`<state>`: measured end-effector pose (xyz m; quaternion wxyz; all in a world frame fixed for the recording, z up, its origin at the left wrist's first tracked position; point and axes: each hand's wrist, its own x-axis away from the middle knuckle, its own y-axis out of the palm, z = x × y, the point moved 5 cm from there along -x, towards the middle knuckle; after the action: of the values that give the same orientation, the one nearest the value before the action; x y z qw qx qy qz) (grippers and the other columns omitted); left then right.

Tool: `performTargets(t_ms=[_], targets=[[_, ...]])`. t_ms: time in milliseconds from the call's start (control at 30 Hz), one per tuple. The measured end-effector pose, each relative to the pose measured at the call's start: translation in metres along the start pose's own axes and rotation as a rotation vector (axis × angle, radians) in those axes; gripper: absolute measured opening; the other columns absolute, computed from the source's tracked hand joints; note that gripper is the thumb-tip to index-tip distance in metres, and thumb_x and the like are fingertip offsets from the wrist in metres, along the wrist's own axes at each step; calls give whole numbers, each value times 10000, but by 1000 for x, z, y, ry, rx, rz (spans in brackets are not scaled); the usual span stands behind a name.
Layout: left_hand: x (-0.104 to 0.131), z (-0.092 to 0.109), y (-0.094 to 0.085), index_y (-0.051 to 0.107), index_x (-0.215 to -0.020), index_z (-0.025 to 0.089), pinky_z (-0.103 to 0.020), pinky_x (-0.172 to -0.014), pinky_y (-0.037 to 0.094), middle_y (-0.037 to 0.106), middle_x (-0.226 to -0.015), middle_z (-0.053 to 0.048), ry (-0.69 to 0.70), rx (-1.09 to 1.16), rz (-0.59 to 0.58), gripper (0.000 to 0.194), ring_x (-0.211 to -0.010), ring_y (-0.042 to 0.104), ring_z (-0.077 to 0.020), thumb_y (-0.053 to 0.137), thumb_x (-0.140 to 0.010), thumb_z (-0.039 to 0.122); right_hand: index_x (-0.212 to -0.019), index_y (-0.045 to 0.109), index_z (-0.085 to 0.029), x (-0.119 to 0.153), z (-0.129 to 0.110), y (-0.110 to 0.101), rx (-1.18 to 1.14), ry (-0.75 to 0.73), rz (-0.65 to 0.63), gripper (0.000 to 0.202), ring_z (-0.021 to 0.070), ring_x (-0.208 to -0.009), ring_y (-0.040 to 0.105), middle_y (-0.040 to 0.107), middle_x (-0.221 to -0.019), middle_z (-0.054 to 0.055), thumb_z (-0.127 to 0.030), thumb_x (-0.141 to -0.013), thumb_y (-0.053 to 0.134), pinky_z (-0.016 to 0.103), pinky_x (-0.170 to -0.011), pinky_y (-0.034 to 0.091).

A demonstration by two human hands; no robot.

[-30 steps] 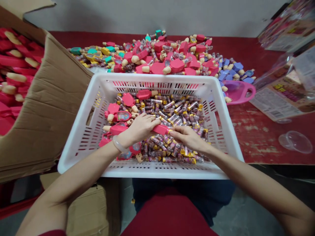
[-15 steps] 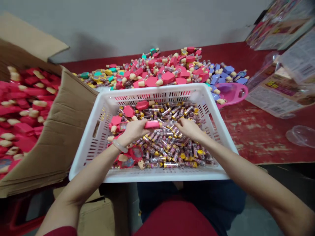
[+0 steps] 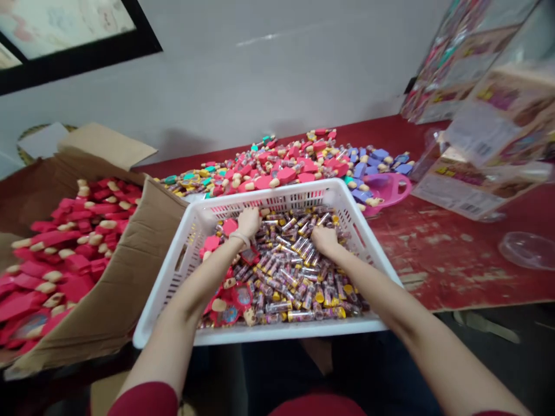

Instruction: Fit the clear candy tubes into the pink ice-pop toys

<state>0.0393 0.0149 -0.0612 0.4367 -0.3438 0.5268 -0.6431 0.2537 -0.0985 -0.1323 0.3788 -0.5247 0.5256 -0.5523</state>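
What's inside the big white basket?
The white basket holds heaps of small clear tubes with yellow caps and some pink toys. The left hand and right hand cover some; its bottom is hidden.

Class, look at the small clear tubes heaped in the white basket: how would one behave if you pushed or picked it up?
The small clear tubes look cylindrical, so one would probably roll when pushed. Their glossy plastic may be slippery. Loosely heaped in the white basket, neighbours would likely shift as the right hand digs in.
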Motion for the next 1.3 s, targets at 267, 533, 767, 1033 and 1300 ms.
performTargets(t_ms=[267, 533, 767, 1033, 1300], targets=[[9, -3, -3, 529, -984, 159, -431, -921, 398, 533, -1171, -184, -11, 64, 8, 242, -1126, 492, -320, 568, -745, 164, -1151, 508, -88, 10, -32, -37, -115, -192, 137, 375, 275, -984, 612, 634, -1089, 191, -333, -868, 520, 309, -753, 437], [78, -8, -34, 546, -994, 129, -336, -784, 533, 640, -889, -72, -29, 939, -100, 323, -811, 645, -192, 583, -814, 395, -1097, 482, -116, 30, -76, -58, -371, -531, 304, 289, 222, -909, 598, 630, -1009, 129, -203, -825, 525, 297, -784, 419], [112, 5, -14, 588, -918, 157, -343, -867, 535, 667, -880, -32, -121, 1506, -213, 349, -841, 656, -178, 779, -674, 318, -1044, 506, -137, 39, -84, -54, -494, -550, 226, 188, 215, -845, 622, 654, -956, 118, -156, -858, 489, 284, -733, 428], [116, -11, -9, 491, -931, 169, -252, -628, 531, 622, -757, 21, -234, 1448, -230, 469, -643, 623, -122, 810, -632, 337, -1399, 231, -117, 44, -87, -54, -411, -523, 28, 684, 229, -773, 659, 691, -920, 96, -138, -779, 521, 266, -660, 422], [136, 8, -9, 531, -984, 169, -182, -450, 312, 493, -627, 68, -139, 1159, -590, 462, -487, 448, -63, 768, -677, 419, -1497, 165, -157, 56, -94, -60, 45, -635, 79, 713, 195, -640, 645, 705, -774, 61, -124, -847, 454, 232, -525, 340]])
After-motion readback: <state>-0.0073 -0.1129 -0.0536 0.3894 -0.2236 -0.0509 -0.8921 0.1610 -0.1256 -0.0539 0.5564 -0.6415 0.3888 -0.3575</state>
